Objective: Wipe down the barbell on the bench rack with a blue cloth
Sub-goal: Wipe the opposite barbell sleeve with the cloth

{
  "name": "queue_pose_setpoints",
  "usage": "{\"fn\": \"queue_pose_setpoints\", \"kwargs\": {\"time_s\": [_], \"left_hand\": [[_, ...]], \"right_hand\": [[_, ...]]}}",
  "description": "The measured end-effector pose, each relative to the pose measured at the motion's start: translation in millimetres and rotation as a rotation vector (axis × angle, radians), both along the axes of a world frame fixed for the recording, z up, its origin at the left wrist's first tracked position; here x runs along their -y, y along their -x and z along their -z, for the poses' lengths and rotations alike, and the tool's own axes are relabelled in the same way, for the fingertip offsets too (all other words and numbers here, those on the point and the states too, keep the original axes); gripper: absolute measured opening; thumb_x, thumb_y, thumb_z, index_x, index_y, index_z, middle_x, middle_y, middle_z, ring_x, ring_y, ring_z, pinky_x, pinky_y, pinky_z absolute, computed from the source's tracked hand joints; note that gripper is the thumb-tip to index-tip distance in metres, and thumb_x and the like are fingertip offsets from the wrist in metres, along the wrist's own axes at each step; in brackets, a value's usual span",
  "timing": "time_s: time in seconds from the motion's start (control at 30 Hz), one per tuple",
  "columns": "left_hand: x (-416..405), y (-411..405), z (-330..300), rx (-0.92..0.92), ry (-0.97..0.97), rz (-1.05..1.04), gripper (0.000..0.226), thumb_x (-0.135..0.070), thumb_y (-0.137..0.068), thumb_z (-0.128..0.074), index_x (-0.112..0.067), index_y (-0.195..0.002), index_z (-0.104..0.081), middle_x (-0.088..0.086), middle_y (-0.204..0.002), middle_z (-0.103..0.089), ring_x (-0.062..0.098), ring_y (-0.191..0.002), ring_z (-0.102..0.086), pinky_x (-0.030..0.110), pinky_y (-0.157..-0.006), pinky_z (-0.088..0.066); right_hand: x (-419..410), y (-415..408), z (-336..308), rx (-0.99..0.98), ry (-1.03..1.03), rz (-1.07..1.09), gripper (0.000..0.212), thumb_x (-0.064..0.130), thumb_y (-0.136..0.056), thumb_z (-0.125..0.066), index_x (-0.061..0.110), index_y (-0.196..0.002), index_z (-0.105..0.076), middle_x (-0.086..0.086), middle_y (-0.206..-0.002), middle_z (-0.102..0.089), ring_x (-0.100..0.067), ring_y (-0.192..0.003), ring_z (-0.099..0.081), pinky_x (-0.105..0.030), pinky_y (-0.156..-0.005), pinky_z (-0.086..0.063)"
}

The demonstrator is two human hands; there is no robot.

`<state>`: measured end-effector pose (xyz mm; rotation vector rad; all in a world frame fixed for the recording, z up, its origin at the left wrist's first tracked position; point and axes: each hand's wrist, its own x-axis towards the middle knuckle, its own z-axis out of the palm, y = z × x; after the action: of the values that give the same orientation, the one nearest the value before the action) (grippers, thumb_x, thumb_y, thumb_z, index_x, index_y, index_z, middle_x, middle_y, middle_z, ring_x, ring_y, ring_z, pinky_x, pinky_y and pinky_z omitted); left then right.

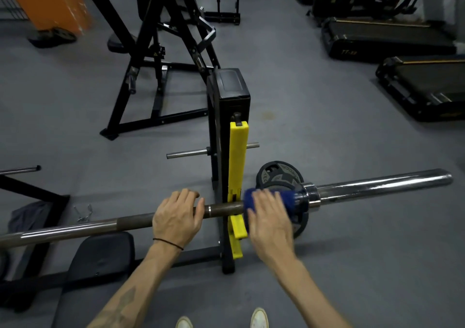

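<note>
A long steel barbell (83,228) runs across the view from lower left to right, resting on the rack upright with its yellow guard (237,166). Its shiny bare sleeve (382,185) sticks out to the right. My left hand (177,217) grips the shaft just left of the upright. My right hand (270,215) presses a blue cloth (281,198) wrapped around the bar just right of the upright, against the inner collar (310,194). The cloth hides the bar beneath it.
The black bench pad (100,259) lies below the bar at lower left. A black weight plate (279,174) sits on the rack's peg behind the collar. Other frames stand at the back, treadmills (385,38) at right. Grey floor surrounds them.
</note>
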<state>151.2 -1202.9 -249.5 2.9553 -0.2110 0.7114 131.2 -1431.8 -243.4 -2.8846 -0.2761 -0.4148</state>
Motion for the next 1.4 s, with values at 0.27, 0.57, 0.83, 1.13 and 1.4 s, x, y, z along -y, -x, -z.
{"fn": "queue_pose_setpoints", "kwargs": {"time_s": [0.27, 0.57, 0.83, 1.13, 1.4], "left_hand": [[2, 1, 1, -0.002, 0.017, 0.006, 0.040, -0.039, -0.104, -0.039, -0.011, -0.100, -0.068, 0.003, -0.085, -0.064, 0.020, -0.069, -0.057, 0.034, -0.058, -0.043], [-2, 4, -2, 0.016, -0.006, 0.016, 0.041, -0.037, -0.104, -0.038, -0.011, -0.099, -0.069, 0.003, -0.083, -0.063, 0.021, -0.067, -0.057, 0.035, -0.055, -0.043], [1, 2, 3, 0.039, -0.002, 0.006, 0.039, -0.035, -0.104, -0.039, -0.010, -0.097, -0.068, 0.004, -0.081, -0.061, 0.022, -0.064, -0.054, 0.036, -0.053, -0.040], [5, 1, 0, -0.012, 0.019, -0.031, 0.044, -0.039, -0.105, -0.035, -0.010, -0.098, -0.067, 0.005, -0.081, -0.060, 0.023, -0.067, -0.055, 0.037, -0.055, -0.041], [2, 3, -1, -0.116, 0.032, 0.000, 0.053, -0.050, -0.101, -0.041, -0.007, -0.118, -0.068, 0.011, -0.112, -0.070, 0.028, -0.096, -0.067, 0.040, -0.071, -0.053]], "right_hand": [[77, -17, -19, 0.025, 0.216, 0.053, 0.054, 0.030, -0.100, -0.034, -0.003, -0.126, -0.068, -0.016, -0.126, -0.071, -0.032, -0.128, -0.061, -0.050, -0.124, -0.016], [66, -20, -18, 0.063, 0.261, -0.115, 0.050, 0.029, -0.100, -0.036, -0.001, -0.123, -0.070, -0.015, -0.116, -0.073, -0.031, -0.113, -0.067, -0.051, -0.122, -0.021], [3, -5, -11, 0.042, 0.062, -0.193, 0.050, 0.030, -0.103, -0.037, 0.001, -0.129, -0.067, -0.015, -0.128, -0.070, -0.027, -0.123, -0.065, -0.047, -0.119, -0.025], [-3, -3, -2, 0.051, -0.152, 0.086, 0.050, 0.030, -0.103, -0.037, -0.001, -0.130, -0.065, -0.017, -0.133, -0.066, -0.031, -0.128, -0.060, -0.046, -0.122, -0.028], [51, -9, 3, 0.033, -0.226, 0.100, 0.054, 0.034, -0.106, -0.033, 0.001, -0.138, -0.060, -0.015, -0.139, -0.062, -0.033, -0.133, -0.055, -0.046, -0.121, -0.031]]}}
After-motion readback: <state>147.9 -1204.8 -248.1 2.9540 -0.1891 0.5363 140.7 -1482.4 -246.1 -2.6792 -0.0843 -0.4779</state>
